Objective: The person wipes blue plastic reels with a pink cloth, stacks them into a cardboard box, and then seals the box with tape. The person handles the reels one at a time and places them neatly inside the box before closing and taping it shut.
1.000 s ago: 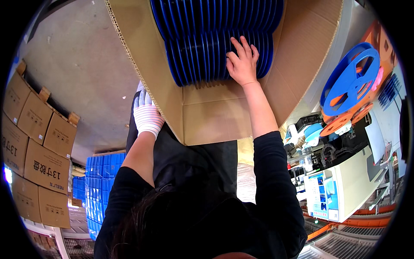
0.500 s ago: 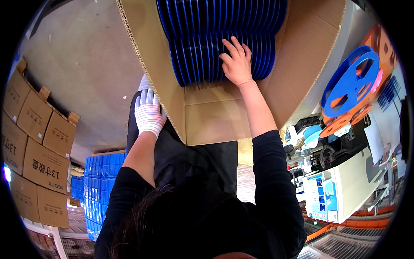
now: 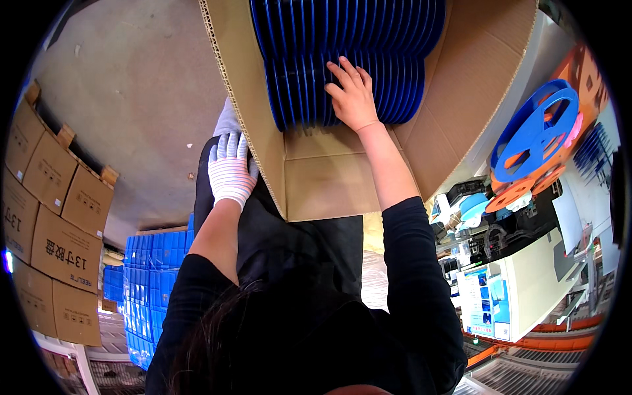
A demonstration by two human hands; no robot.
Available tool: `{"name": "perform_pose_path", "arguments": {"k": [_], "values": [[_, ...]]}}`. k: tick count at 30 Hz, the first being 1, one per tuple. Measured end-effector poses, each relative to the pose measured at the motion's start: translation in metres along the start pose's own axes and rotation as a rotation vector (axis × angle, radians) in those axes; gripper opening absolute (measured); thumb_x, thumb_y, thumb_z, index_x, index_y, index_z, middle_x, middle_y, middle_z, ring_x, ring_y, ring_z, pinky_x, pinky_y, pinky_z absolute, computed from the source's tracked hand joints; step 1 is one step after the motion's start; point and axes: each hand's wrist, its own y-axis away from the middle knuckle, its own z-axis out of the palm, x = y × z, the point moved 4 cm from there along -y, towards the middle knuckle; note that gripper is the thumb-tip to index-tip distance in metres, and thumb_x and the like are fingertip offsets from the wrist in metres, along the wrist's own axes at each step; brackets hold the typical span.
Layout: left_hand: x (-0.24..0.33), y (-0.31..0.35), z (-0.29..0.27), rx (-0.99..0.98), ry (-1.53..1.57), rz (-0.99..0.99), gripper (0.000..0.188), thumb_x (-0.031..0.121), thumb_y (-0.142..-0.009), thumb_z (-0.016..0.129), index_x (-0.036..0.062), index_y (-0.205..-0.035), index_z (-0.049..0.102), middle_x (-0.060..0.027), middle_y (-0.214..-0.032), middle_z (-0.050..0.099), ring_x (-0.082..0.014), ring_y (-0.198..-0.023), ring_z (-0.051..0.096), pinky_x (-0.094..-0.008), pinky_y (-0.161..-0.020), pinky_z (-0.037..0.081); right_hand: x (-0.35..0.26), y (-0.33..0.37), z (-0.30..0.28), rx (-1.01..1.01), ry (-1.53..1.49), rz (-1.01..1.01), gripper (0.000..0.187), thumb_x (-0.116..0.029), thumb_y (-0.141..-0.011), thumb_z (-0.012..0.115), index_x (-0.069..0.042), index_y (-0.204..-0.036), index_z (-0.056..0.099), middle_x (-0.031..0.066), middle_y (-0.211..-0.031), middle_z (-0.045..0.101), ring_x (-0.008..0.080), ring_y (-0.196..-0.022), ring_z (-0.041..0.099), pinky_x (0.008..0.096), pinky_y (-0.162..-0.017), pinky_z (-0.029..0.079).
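Observation:
Two rows of thin blue plastic reels (image 3: pixel 349 26) stand on edge, packed side by side inside an open cardboard box (image 3: pixel 322 191) in front of me. My bare right hand (image 3: pixel 355 99) reaches into the box, its fingers spread over the rims of the nearer row. It grips no reel; the fingertips seem to rest on the rims. Outside the box's left wall, my left hand (image 3: pixel 230 168), in a white striped glove, lies with fingers stretched out on my dark-clad leg. Nothing shows in it.
Stacked cardboard cartons (image 3: pixel 62 250) stand at the left beside wrapped blue stacks (image 3: pixel 148 283). To the right are a large blue reel (image 3: pixel 536 135) next to orange reels (image 3: pixel 510 194), and a white cabinet (image 3: pixel 540 283) with equipment on it. Grey floor (image 3: pixel 145 99) lies left of the box.
My right hand has shifted slightly left along the nearer row of reels, fingers still spread. The box sits a little farther right in view. My left hand stays on my leg.

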Motion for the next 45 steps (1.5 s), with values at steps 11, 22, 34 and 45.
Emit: {"name": "perform_pose_path", "arguments": {"k": [11,22,34,45], "values": [[-0.001,-0.001,0.000,0.054,0.031,0.019,0.063,0.034,-0.085,0.060,0.0113,-0.142,0.043,-0.0147,-0.146,0.042,-0.0321,-0.138,0.036,-0.0487,-0.113,0.025,-0.015,-0.011,0.010,0.008,-0.048,0.029,0.023,-0.009,-0.073,0.069,-0.015,-0.093,0.058,0.0055,-0.143,0.046,0.0266,-0.139,0.035,0.0490,-0.108,0.030],[-0.004,-0.002,-0.004,0.076,0.040,0.020,0.062,0.033,-0.085,0.061,0.0119,-0.141,0.044,-0.0146,-0.144,0.044,-0.0328,-0.136,0.039,-0.0493,-0.112,0.027,-0.030,-0.024,0.011,-0.017,-0.083,0.066,0.019,-0.013,-0.074,0.070,-0.014,-0.089,0.059,0.0050,-0.144,0.045,0.0273,-0.139,0.033,0.0526,-0.108,0.028],[-0.005,-0.003,-0.010,0.092,0.077,0.028,0.063,0.029,-0.081,0.065,0.0122,-0.139,0.046,-0.0116,-0.143,0.046,-0.0321,-0.135,0.040,-0.0495,-0.111,0.028,-0.043,-0.031,0.027,-0.068,-0.089,-0.031,0.020,-0.009,-0.070,0.070,-0.016,-0.088,0.061,0.0044,-0.143,0.047,0.0275,-0.140,0.033,0.0519,-0.110,0.024],[-0.008,-0.002,-0.010,0.107,0.091,0.038,0.063,0.029,-0.080,0.065,0.0117,-0.138,0.046,-0.0113,-0.142,0.047,-0.0313,-0.134,0.040,-0.0495,-0.110,0.030,-0.064,-0.038,0.038,0.026,-0.095,0.001,0.024,-0.009,-0.071,0.067,-0.014,-0.093,0.060,0.0073,-0.145,0.045,0.0279,-0.140,0.034,0.0555,-0.107,0.025]]}}
